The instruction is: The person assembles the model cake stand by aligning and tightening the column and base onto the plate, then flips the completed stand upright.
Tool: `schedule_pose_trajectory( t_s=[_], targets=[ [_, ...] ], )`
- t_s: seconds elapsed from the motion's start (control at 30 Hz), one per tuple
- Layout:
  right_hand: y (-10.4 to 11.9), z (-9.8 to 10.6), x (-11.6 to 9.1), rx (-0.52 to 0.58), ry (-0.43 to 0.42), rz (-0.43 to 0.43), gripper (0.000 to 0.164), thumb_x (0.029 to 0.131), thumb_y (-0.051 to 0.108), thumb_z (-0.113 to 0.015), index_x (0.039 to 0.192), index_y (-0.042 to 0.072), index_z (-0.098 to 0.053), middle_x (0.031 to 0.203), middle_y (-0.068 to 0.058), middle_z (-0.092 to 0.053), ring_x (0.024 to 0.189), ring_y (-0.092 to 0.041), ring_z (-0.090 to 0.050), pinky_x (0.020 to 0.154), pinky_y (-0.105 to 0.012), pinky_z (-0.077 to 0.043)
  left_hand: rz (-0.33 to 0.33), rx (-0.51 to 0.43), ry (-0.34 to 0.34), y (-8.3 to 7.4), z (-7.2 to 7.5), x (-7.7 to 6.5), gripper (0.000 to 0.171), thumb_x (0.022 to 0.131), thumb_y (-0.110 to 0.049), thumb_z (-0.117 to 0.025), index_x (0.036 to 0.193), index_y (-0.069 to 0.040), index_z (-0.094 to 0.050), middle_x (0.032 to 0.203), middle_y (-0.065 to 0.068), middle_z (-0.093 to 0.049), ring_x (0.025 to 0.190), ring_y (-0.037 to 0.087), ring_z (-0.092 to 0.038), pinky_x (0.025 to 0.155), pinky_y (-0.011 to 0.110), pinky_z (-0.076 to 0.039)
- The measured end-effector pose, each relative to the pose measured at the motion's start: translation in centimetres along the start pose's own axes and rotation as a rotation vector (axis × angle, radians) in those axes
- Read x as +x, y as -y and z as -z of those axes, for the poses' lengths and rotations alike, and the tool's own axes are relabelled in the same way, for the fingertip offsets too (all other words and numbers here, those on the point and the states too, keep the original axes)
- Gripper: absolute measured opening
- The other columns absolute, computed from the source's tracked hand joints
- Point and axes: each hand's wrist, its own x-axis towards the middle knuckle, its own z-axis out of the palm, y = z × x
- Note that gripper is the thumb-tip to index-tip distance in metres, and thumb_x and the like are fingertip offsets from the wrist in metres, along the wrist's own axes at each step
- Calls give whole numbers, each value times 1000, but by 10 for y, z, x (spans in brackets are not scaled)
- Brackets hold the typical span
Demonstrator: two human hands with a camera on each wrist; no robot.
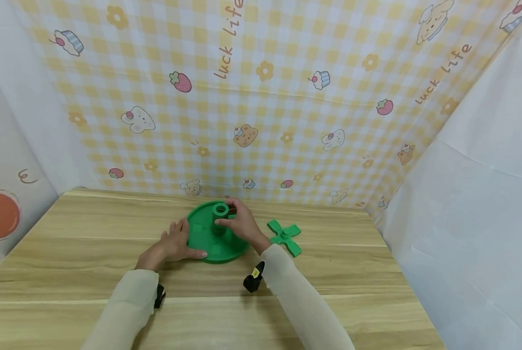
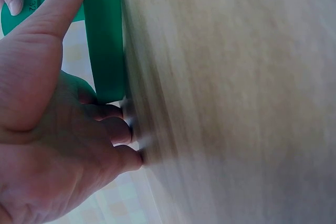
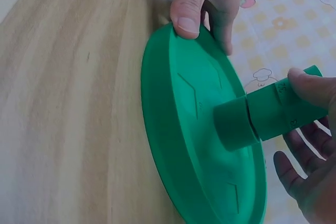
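Observation:
A round green base with a raised rim [image 1: 232,249] lies on the table, a short round socket [image 3: 231,124] standing at its middle. My left hand [image 1: 173,243] grips the base at its left side, thumb over the rim and the other fingers along the outer edge near the tabletop. Between thumb and fingers, my right hand [image 1: 245,224] holds an upright green tube [image 3: 269,113] by its upper part. The tube's lower end meets the socket's top, with a thin dark seam showing between them on one side. Its hollow top opening faces up in the head view.
A green cross-shaped piece [image 1: 292,231] with a small round knob lies on the wooden table [image 1: 339,272] to the right of the base. A yellow checked cloth [image 1: 287,112] hangs behind the table, with white cloth [image 1: 475,194] along the right side.

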Motion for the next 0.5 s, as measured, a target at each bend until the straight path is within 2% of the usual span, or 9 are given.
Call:
schedule_pose_trajectory(
  t_s=[0.1, 0.23, 0.5],
  targets=[
    [-1, 2, 0, -5, 40, 11, 58, 88, 16, -77, 139, 8, -51, 133, -10, -59, 124, -28, -56, 101, -41, -49, 1, -2, 2, -1, 0, 0, 128, 82, -54, -76, 148, 20, 6, 154, 45, -1, 143, 60, 5, 113, 72, -3],
    [-2, 6, 1, 19, 92, 24, 61, 91, 11, -73, 146, 5, -46, 140, -12, -54, 130, -30, -52, 107, -45, -45, 4, -9, 5, 0, 0, -1, 129, 82, -54, -76, 148, 20, 6, 154, 45, 1, 143, 60, 6, 113, 72, -2],
    [0, 6, 1, 53, 94, 56, 56, 92, 1, -68, 143, 1, -48, 134, -15, -58, 125, -31, -56, 105, -47, -46, 8, -20, 12, 0, 1, 0, 130, 82, -54, -76, 148, 20, 8, 154, 44, 2, 143, 59, 8, 113, 71, 0]
  ],
)
